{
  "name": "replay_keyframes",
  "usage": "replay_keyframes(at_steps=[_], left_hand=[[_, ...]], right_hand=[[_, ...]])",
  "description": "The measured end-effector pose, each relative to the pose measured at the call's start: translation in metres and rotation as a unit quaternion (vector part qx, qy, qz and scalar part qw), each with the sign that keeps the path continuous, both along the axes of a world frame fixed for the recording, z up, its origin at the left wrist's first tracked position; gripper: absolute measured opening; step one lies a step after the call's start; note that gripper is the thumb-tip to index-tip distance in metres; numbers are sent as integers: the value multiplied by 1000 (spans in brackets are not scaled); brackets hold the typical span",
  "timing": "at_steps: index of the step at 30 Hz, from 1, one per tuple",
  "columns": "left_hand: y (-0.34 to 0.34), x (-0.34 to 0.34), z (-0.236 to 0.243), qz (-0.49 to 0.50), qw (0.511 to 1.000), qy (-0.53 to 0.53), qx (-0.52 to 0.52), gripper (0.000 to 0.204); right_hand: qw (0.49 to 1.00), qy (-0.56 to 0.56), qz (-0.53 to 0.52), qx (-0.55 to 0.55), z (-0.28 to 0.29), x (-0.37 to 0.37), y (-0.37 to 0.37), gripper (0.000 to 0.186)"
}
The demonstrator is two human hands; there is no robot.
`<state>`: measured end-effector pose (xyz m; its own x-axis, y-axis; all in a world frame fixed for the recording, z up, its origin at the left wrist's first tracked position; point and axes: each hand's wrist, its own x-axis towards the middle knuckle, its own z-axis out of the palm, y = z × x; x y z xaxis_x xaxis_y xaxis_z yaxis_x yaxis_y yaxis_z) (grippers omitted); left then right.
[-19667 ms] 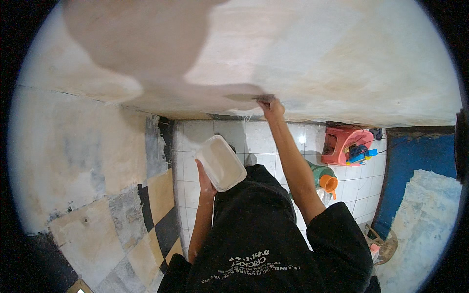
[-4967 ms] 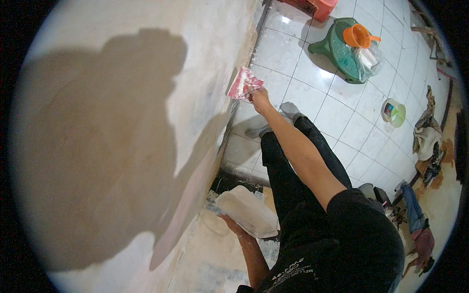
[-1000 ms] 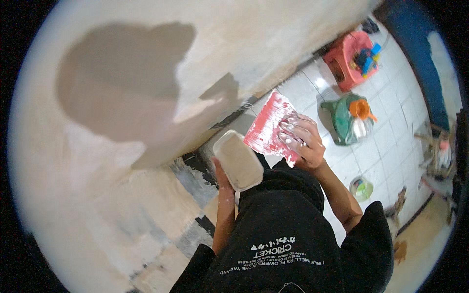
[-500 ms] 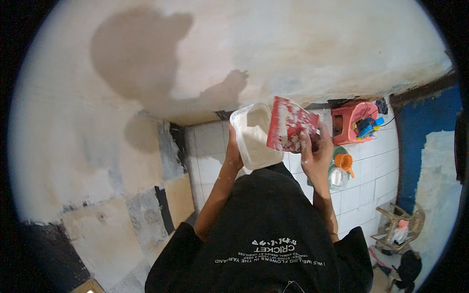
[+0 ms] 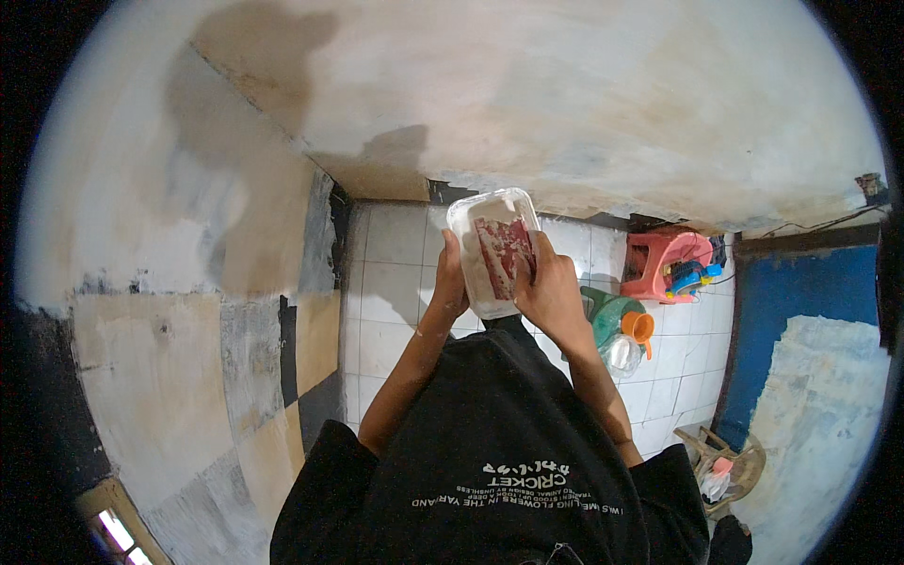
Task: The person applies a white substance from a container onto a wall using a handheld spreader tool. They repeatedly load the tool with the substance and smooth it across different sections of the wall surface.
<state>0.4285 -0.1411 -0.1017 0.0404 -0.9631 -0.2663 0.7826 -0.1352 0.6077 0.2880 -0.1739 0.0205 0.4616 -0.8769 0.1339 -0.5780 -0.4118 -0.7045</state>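
A white rectangular plastic tub (image 5: 462, 224) with white paste in it is held in front of me. My left hand (image 5: 451, 281) grips its left side, the thumb up along the wall. Inside the tub, a flat red sheet (image 5: 504, 247), smeared with white, dips into the paste. My right hand (image 5: 549, 290) pinches that sheet at its right side, fingers closed and the hand over the tub's right rim. The sheet's lower edge and the underside of the tub are hidden.
A patchy plastered wall (image 5: 584, 113) rises ahead, with another at left. On the white tiled floor (image 5: 391, 292) stand a pink plastic stool (image 5: 650, 273) with tools on it, a green container (image 5: 607, 315) and an orange dipper (image 5: 637, 326). A blue panel (image 5: 767, 320) is at right.
The red sheet has gone from above the tub's right side down into it, with my right hand moving left. My view has shifted, and the tub is still in my left hand.
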Motion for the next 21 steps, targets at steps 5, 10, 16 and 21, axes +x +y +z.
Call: replay_keyframes(at_steps=[5, 10, 16, 21], left_hand=[[27, 15, 9, 32, 999, 18, -8, 79], [42, 24, 14, 54, 998, -4, -4, 76], [49, 32, 26, 91, 996, 14, -17, 74], [48, 39, 8, 49, 998, 30, 6, 80]], right_hand=[[1000, 5, 2, -15, 4, 18, 19, 24], [998, 25, 57, -15, 1, 38, 36, 26], [999, -26, 36, -20, 9, 51, 43, 28], [999, 6, 43, -15, 3, 59, 43, 25]])
